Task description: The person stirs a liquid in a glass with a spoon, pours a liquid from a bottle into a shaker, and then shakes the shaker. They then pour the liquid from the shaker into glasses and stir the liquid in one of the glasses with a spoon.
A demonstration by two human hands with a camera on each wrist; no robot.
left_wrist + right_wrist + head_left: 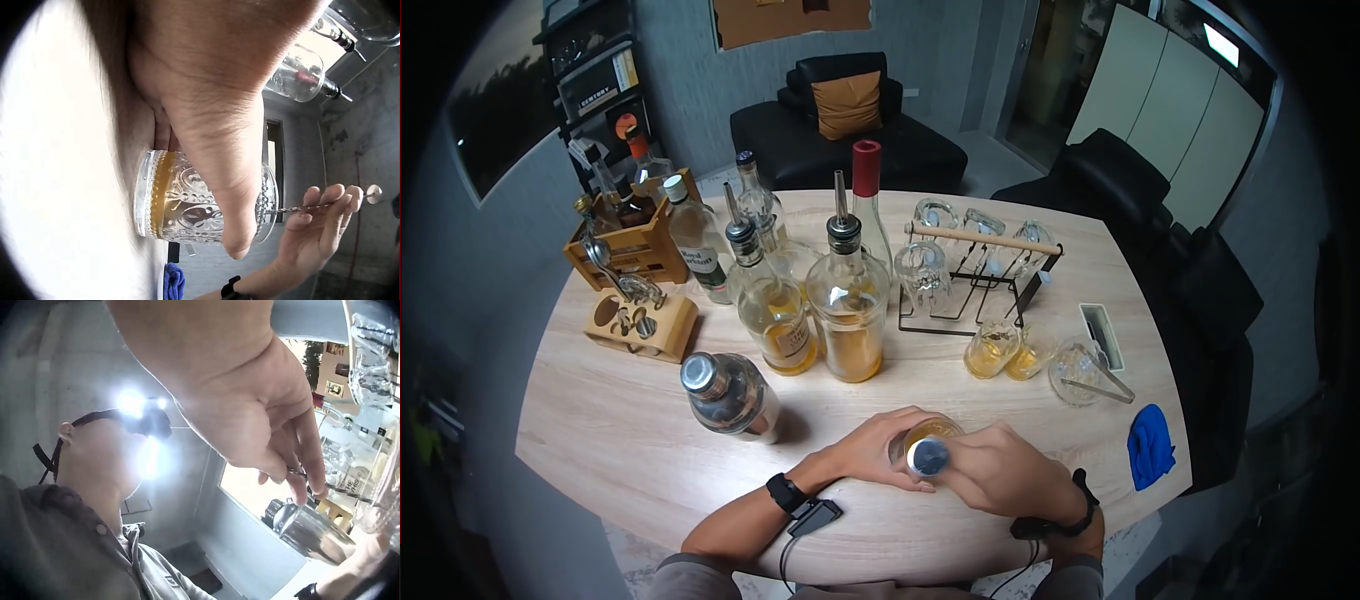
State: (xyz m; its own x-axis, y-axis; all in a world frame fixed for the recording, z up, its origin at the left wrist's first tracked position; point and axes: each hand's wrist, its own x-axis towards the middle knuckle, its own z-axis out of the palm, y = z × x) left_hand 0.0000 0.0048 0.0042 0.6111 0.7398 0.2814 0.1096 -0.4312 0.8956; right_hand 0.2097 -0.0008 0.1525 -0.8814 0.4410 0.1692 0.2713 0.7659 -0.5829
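Note:
In the head view my left hand (878,446) curls around a drinking glass (197,203) near the table's front edge. The left wrist view shows its embossed clear wall and amber liquid at the base, with my thumb along the side. My right hand (1007,472) is above the rim, pinching the twisted stem of a bar spoon (292,209) between thumb and fingers. The spoon's round end disc (928,456) points up toward the head camera, and its lower stem goes down into the glass. A steel shaker (738,402) stands left of my left hand.
Pourer-topped bottles (850,318) stand behind the hands. Further right are a glass rack (975,328), small glasses with amber liquid (992,352), a glass bowl (1072,380) with tongs and a blue cloth (1150,448). A wooden tool holder (662,335) and bottle crate (645,250) stand left.

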